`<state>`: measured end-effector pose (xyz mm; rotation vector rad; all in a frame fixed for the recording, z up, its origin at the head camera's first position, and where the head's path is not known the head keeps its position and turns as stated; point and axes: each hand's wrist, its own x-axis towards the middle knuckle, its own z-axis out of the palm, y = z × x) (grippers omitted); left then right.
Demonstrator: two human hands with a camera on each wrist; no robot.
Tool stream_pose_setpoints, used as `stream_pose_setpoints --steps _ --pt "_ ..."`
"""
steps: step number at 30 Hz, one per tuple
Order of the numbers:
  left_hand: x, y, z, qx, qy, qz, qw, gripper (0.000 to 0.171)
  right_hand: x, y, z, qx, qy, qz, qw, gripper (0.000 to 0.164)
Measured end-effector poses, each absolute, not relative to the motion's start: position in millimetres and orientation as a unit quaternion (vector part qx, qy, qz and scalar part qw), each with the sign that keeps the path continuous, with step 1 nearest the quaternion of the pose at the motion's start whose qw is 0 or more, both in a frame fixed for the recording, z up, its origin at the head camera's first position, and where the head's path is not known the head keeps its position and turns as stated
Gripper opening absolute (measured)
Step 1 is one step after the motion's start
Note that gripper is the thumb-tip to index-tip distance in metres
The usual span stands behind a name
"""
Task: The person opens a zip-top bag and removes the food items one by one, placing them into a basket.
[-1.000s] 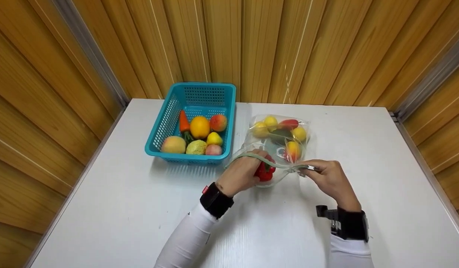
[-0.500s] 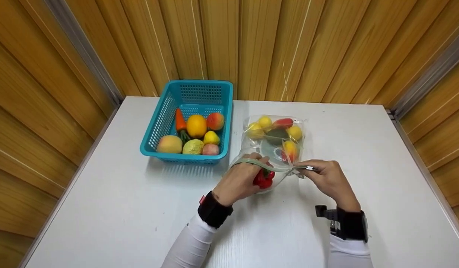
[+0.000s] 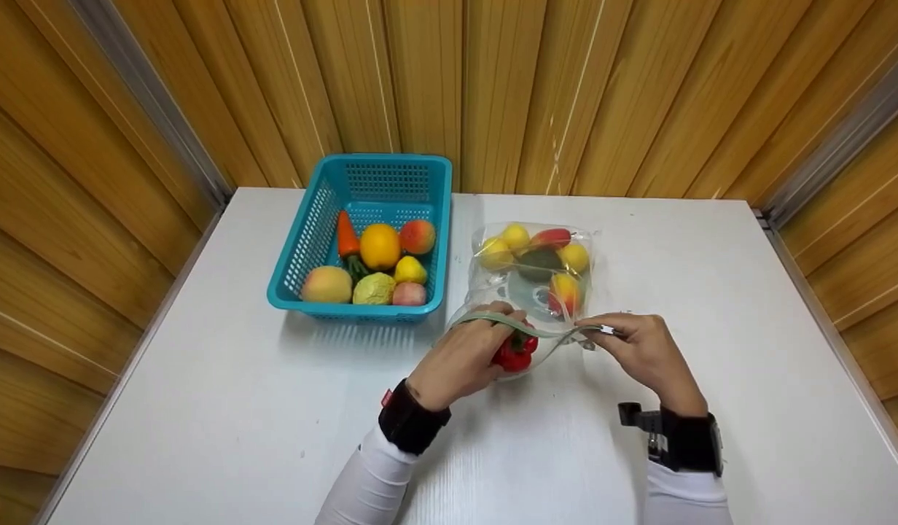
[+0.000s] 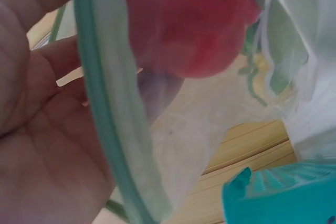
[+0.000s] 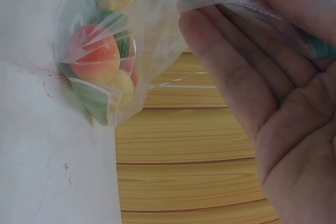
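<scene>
My left hand (image 3: 453, 364) reaches into the mouth of a clear zip bag (image 3: 485, 281) and grips a red bell pepper (image 3: 516, 355). In the left wrist view the pepper (image 4: 184, 19) shows through the plastic, with the bag's green zip strip (image 4: 100, 108) crossing in front of the fingers. The right hand (image 3: 649, 357) pinches the right end of the bag's mouth between thumb and fingers. Farther inside the bag lie several yellow fruits, a red pepper-like piece (image 3: 551, 238), a dark green piece (image 3: 539, 264) and a red-yellow fruit (image 3: 565, 293).
Left of the bag stands a blue plastic basket (image 3: 274, 284). It holds a carrot (image 3: 347, 235), an orange (image 3: 380, 246), peaches, a small yellow fruit (image 3: 410, 270) and a pale green cabbage-like piece (image 3: 375, 289). Wood-patterned panels (image 3: 493, 95) border the white table (image 3: 274, 423).
The left hand with the bell pepper has come slightly nearer the person, and more of its fingers show over the zip strip. The right hand keeps its pinch; the head view has shifted slightly.
</scene>
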<state>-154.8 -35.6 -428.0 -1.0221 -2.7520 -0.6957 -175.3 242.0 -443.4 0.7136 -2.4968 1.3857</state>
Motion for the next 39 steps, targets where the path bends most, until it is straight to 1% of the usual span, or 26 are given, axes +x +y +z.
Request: stream_pose_setpoints --steps 5,7,9,14,17,19,24,28,33,36,39 --pt "-143.9 -36.0 -420.0 -0.334 -0.918 -0.202 0.075 0.06 -173.8 244.6 -441.2 0.229 -0.853 0.458 0.1 0.019" --pt "-139.5 -36.1 -417.0 -0.331 -0.92 -0.194 0.081 0.062 -173.5 245.1 -440.2 0.227 -0.855 0.456 0.097 0.02" --pt "-135.4 -36.3 -414.2 -0.329 -0.921 -0.184 0.096 0.062 -173.4 245.2 -439.5 0.227 -0.856 0.455 0.095 0.02" --pt "-127.2 -38.3 -406.7 -0.332 -0.917 -0.173 0.139 0.067 -173.3 244.4 -438.4 0.227 -0.852 0.464 0.088 0.019" --pt "-122.6 -40.8 -401.4 -0.334 -0.913 -0.181 0.151 0.073 -172.9 244.3 -438.0 0.225 -0.849 0.472 0.083 0.019" --pt "-120.1 -42.7 -398.4 -0.335 -0.911 -0.191 0.147 0.077 -172.8 244.2 -438.1 0.224 -0.847 0.476 0.078 0.019" --pt "-117.6 -47.8 -392.8 -0.342 -0.902 -0.235 0.12 0.081 -172.9 244.2 -438.8 0.216 -0.844 0.487 0.057 0.018" --pt "-118.6 -51.8 -390.1 -0.352 -0.889 -0.271 0.114 0.078 -172.7 244.9 -439.0 0.203 -0.848 0.487 0.048 0.019" --pt "-122.0 -60.2 -382.5 -0.359 -0.87 -0.324 0.097 0.073 -172.7 245.0 -438.8 0.2 -0.848 0.488 0.053 0.018" --pt "-125.3 -66.7 -373.7 -0.354 -0.866 -0.344 0.084 0.073 -172.4 245.9 -438.5 0.203 -0.847 0.487 0.062 0.017" --pt "-130.2 -72.4 -362.4 -0.35 -0.868 -0.342 0.086 0.074 -171.9 248.3 -438.1 0.2 -0.848 0.485 0.074 0.018"
